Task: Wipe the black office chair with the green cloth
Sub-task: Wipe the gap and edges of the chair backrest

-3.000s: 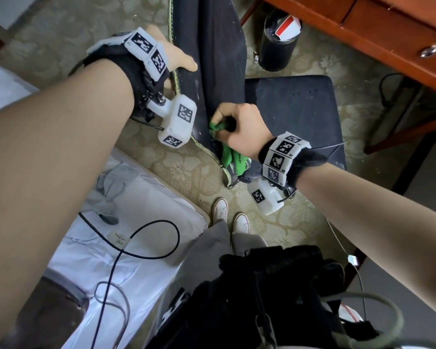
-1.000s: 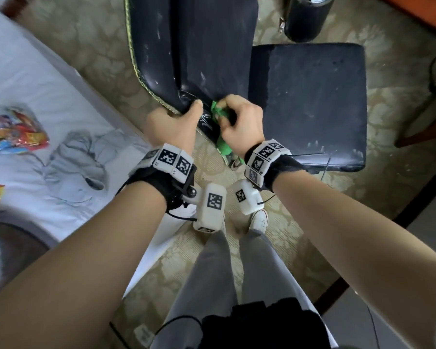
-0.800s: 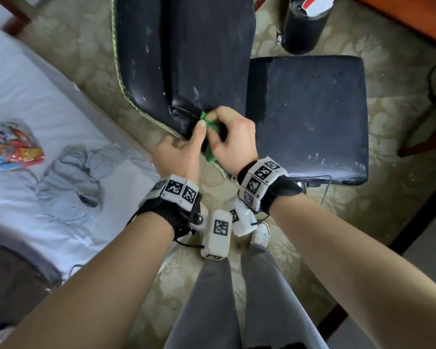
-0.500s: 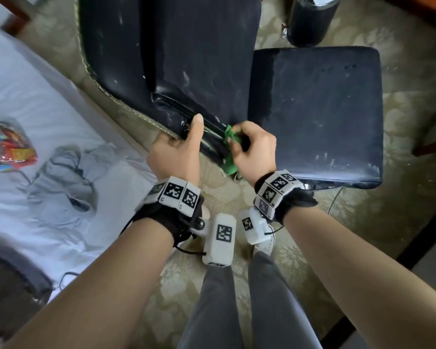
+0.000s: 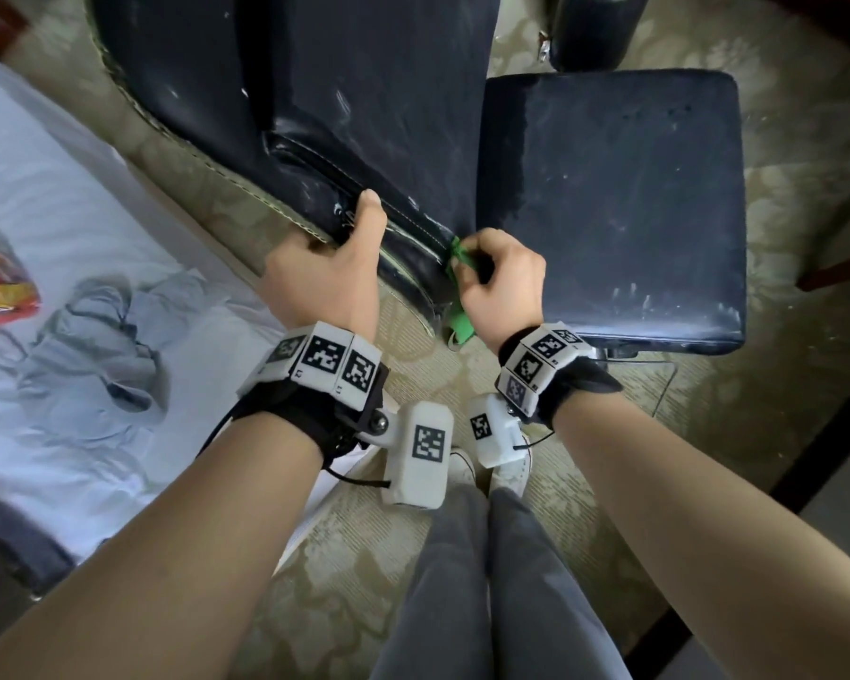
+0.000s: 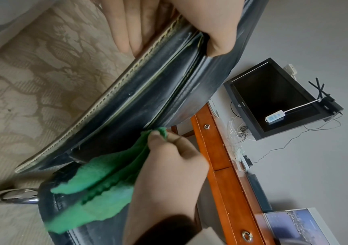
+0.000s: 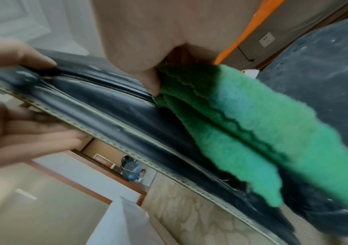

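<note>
The black office chair [image 5: 374, 90] stands in front of me, its backrest nearest, its dusty seat [image 5: 609, 188] to the right. My left hand [image 5: 334, 267] grips the backrest's top edge [image 6: 148, 92], thumb on the front face and fingers [image 6: 127, 24] behind. My right hand [image 5: 501, 282] pinches the bunched green cloth [image 5: 460, 316] and presses it against the stitched seam at the edge's right end. The cloth [image 7: 242, 132] hangs down below the fingers [image 7: 148, 74]; the cloth [image 6: 106, 182] drapes over the chair's lower corner.
A bed with white sheets [image 5: 70, 287] and a grey garment [image 5: 99, 336] lies to the left. A black bin [image 5: 595, 27] stands beyond the seat. A wooden desk [image 6: 221, 157] and a dark monitor [image 6: 273, 96] are behind the chair. My legs and white shoes [image 5: 462, 468] are below.
My left hand came down from the far side of the backrest to grip its near top edge. My right hand slid the cloth slightly right along the seam.
</note>
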Action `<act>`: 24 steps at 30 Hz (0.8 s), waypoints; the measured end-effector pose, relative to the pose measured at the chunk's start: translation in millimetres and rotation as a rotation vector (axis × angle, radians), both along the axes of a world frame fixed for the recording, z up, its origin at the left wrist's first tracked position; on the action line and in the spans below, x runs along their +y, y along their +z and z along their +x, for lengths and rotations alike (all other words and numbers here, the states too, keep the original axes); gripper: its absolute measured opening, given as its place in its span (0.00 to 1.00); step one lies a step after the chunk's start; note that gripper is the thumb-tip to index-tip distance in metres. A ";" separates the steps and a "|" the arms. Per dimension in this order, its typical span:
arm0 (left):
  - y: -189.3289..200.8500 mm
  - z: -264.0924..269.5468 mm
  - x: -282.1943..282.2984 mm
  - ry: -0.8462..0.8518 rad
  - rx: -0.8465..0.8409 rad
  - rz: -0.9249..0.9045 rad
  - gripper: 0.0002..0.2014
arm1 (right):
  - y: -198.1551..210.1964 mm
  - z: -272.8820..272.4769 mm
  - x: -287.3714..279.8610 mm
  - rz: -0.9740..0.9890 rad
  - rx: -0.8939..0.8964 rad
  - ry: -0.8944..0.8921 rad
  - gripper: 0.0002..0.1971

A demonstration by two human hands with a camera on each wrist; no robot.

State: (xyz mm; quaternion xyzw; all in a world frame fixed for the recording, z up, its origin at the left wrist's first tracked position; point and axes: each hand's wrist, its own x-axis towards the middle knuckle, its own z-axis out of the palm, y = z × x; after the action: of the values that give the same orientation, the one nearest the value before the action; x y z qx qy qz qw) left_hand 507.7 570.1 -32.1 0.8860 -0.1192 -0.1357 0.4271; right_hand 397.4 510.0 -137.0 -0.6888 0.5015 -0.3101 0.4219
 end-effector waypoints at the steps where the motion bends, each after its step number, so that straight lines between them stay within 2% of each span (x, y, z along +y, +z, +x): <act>1: -2.6 1.9 0.3 -0.008 -0.016 -0.004 0.19 | 5.9 2.7 -0.2 -0.041 -0.030 0.004 0.06; 4: -7.3 6.6 -0.1 -0.030 -0.068 -0.025 0.22 | 24.6 14.1 5.0 -0.148 -0.133 0.013 0.04; 6: -8.3 8.1 2.9 -0.053 -0.076 -0.028 0.23 | 25.7 16.5 10.5 -0.112 -0.141 -0.003 0.05; 11: -10.0 13.1 13.3 -0.134 -0.017 -0.009 0.31 | 6.4 -11.0 14.4 0.085 0.076 -0.018 0.05; 13: -16.5 9.6 24.8 -0.157 0.044 0.033 0.32 | 8.4 -21.2 14.7 0.125 0.066 -0.036 0.04; 16: -32.2 -10.4 47.4 -0.238 0.170 0.165 0.23 | 13.6 -32.5 14.8 0.177 0.026 -0.043 0.10; 18: -44.5 -23.8 57.0 -0.355 0.212 0.249 0.12 | 15.8 -35.7 14.1 0.221 0.022 0.008 0.12; 19: -50.1 -30.0 57.7 -0.423 0.217 0.256 0.10 | 16.2 -38.2 13.8 0.241 0.015 0.035 0.13; 24: -65.4 -53.9 34.2 -0.633 0.156 0.189 0.25 | 16.1 -49.4 11.5 0.305 -0.082 0.115 0.12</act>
State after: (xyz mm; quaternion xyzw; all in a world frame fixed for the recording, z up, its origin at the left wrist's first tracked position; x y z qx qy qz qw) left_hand 453.8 604.3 -97.5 0.8276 -0.3424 -0.3393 0.2877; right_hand 348.1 521.5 -120.8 -0.6312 0.4848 -0.2335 0.5586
